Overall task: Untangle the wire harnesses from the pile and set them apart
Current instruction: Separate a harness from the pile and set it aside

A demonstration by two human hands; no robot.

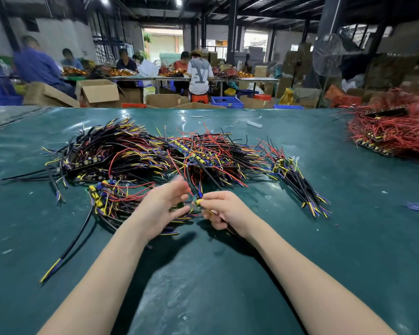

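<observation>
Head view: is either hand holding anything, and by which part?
The right hand pinches a small wire harness at its yellow-component end. The left hand is blurred beside it; whether it grips cannot be told.

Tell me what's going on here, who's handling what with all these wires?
A person works at a green-covered table on a tangled pile of wire harnesses. The right hand pinches one small harness by its yellow-component end, just in front of the pile. The left hand, motion-blurred, is open beside it with fingers spread. A smaller bundle lies off to the right of the pile, and a separate red wire heap sits at the far right.
</observation>
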